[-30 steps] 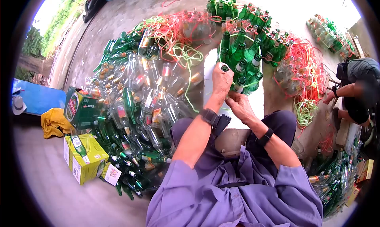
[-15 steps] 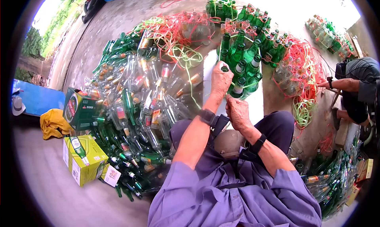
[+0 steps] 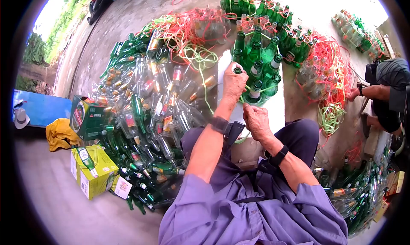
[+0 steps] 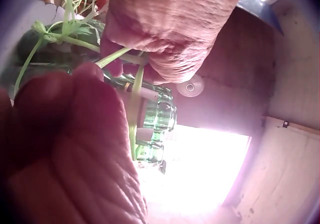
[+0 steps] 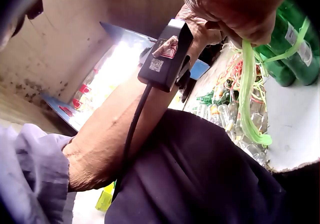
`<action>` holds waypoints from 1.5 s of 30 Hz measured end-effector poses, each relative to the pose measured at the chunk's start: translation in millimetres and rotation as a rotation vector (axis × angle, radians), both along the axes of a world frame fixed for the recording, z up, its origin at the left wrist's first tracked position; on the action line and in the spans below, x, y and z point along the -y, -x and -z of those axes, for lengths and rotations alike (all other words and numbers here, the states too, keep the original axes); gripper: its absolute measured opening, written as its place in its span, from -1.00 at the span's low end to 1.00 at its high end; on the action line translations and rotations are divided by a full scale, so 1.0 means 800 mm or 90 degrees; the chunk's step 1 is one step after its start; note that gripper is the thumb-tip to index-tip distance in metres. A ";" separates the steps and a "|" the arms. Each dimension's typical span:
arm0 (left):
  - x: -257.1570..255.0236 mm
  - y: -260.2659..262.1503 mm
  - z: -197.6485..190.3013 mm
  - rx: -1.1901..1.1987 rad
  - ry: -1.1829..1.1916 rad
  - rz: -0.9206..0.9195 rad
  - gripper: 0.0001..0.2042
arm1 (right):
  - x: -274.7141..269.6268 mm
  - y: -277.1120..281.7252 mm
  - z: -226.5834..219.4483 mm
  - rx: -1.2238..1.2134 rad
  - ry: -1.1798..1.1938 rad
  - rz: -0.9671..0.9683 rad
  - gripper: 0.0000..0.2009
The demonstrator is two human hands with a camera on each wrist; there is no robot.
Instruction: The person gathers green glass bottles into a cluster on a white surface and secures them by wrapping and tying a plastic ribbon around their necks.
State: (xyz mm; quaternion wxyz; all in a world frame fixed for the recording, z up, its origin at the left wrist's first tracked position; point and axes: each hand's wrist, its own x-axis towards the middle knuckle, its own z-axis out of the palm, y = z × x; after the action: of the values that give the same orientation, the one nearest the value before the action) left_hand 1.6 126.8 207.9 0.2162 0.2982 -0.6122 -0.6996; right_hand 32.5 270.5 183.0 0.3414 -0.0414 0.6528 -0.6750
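A bundle of green glass bottles [image 3: 268,52] stands upright on a white board [image 3: 273,119], bound with light green plastic twine [image 5: 248,93]. My left hand [image 3: 234,84] is curled against the nearest left bottle, its fingertips pinching a strand of the twine. Close in front of the bundle, my right hand [image 3: 257,122] grips the twine with curled fingers; a loose length hangs below it in the right wrist view. In the left wrist view, a taut strand runs between both hands, and a knot [image 4: 42,31] shows near the bottles.
Clear and green loose bottles [image 3: 149,104] lie heaped at the left, beside a yellow-green carton [image 3: 95,170] and a dark green carton [image 3: 87,116]. Tied bundles [image 3: 237,4] and tangled red twine [image 3: 331,63] surround the board's far side. Another person [image 3: 386,91] is at the right.
My right hand has drawn back slightly from the bundle's base, and its fingers have curled in. The left hand stays at the near bottle. The head view has shifted a little.
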 end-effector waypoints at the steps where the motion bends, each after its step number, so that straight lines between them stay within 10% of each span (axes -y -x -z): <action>1: -0.001 0.000 -0.001 -0.005 -0.009 -0.004 -0.85 | -0.001 0.001 0.002 0.005 0.001 -0.002 -0.58; 35: 0.004 0.005 0.001 0.042 -0.037 0.017 -0.87 | -0.031 0.008 -0.018 -0.032 -0.053 -0.109 -0.54; 45: 0.004 0.005 0.003 0.055 0.010 -0.009 -0.88 | -0.043 0.045 -0.039 -0.490 -0.188 -0.152 -0.63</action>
State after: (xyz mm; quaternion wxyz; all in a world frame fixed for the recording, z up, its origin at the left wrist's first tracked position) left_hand -2.3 123.9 205.3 0.1972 0.3308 -0.6244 -0.6796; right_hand -3.5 305.3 214.4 0.1508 -0.3168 0.8126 -0.4653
